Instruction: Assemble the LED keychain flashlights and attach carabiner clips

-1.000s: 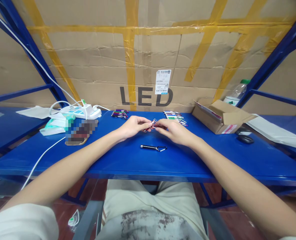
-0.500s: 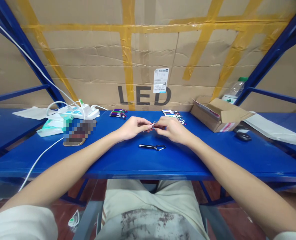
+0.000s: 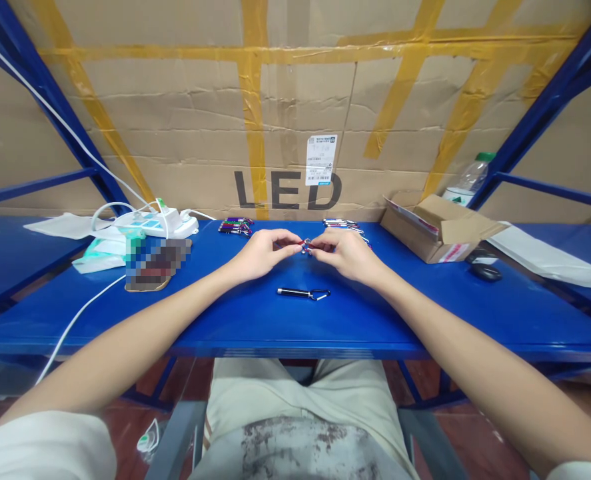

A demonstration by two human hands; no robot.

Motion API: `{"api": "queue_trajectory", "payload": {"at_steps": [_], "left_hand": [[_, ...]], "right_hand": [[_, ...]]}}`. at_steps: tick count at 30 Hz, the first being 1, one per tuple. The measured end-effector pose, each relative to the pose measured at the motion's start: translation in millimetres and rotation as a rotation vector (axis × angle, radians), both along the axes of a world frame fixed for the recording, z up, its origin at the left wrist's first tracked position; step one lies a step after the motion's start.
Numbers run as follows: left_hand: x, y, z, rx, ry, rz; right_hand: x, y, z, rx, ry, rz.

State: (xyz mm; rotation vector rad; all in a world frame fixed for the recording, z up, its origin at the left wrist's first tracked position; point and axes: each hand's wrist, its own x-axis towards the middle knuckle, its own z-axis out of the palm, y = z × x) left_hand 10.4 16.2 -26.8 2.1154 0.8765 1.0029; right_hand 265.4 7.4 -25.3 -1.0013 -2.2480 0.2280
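Fingertips of my left hand and my right hand meet above the blue table, both closed in a pinch. Between them is a small red-and-silver keychain flashlight, mostly hidden by the fingers; a metal ring seems to show at its middle. Closer to me lies a black keychain flashlight with a black carabiner clip at its right end. Beyond my left hand several coloured keychain flashlights lie in a row. Another group of keychain flashlights lies behind my right hand, partly covered by it.
On the left are a white power strip with cables, a green-and-white plastic packet and a blurred-out phone-like object. An open cardboard box, a black mouse and a bottle stand right. A large carton backs the table.
My fingers have shifted slightly around the small piece, and more of its red part shows between them. The black flashlight on the table has not moved.
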Motion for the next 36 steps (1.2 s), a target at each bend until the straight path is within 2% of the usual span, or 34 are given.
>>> {"api": "queue_trajectory", "payload": {"at_steps": [3,7,15,27,36], "left_hand": [[-1,-4,3.6,0.115,0.070,0.039],[-2,-8,8.5,0.177,0.134,0.017],[-2,-7,7.7,0.176,0.129,-0.007],[0,-8,9.3,0.202,0.054,0.044],[0,-5,5.6,0.162,0.052,0.091]], "right_hand": [[-1,-2,2.4,0.021,0.043,-0.028],[-2,-4,4.2,-0.005,0.132,-0.032],[-5,-4,3.6,-0.028,0.241,-0.025],[-11,-7,1.7,-0.187,0.382,0.010],[-9,-8,2.8,-0.113,0.313,-0.027]]}}
